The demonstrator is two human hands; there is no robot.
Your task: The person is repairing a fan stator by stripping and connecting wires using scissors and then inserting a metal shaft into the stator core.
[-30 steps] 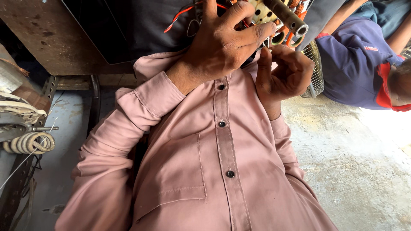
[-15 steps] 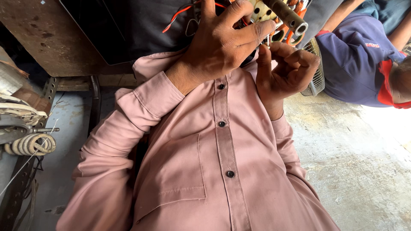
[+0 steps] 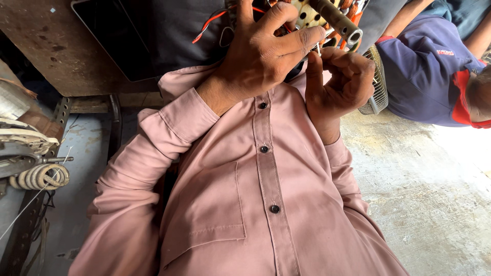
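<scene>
Up Close: Both Hands on a Perforated Metal Piece

Held high at the top edge of the view, just above the chest: a cream-coloured perforated metal piece (image 3: pixel 307 15) with a grey tube (image 3: pixel 337 20) running across it, copper windings (image 3: pixel 350 7) and red wires (image 3: pixel 215 20) bunched beside. Partly cut off by the frame, so full shape not clear. Left hand (image 3: pixel 261 53) spread over it from the near side, fingers long and slightly apart, index fingertip pressed near the tube's end. Right hand (image 3: pixel 340 84) just below and touching, fingers curled narrow, thumb raised toward a thin pale sliver pinched there; exact grip hard to tell. Beneath both hands, a pink buttoned shirt (image 3: pixel 255 194) filling the middle. Far right, another person in a dark blue shirt (image 3: pixel 424 71), beside a wire fan guard (image 3: pixel 376 97). Left edge, a coiled spring (image 3: pixel 41 176) on a metal frame. Lower right, rough concrete floor (image 3: pixel 434 204).
</scene>
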